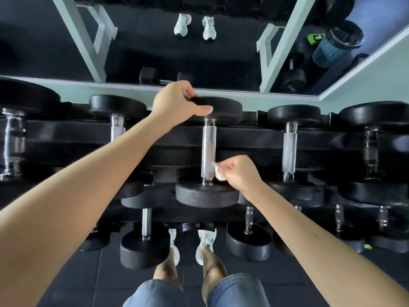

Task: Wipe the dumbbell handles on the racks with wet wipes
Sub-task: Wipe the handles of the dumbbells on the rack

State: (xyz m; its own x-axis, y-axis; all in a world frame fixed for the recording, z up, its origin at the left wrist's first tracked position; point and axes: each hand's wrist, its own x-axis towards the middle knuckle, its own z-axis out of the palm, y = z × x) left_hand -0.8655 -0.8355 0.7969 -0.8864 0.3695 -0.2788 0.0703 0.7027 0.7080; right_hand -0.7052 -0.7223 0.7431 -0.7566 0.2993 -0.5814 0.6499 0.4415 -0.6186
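Here left hand [177, 105] grips the dumbbell head [225, 107], right hand [240, 171] pinches wipe [219, 173] against handle [208, 149].

A black rack [243, 138] carries a row of dumbbells [290, 149] side by side on its upper tier, each lying near to far; more dumbbells [145, 247] lie on the lower, nearer tier

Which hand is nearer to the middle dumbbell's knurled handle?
Right. The right hand holds a wipe at the near end of the handle; the left hand grips the far head.
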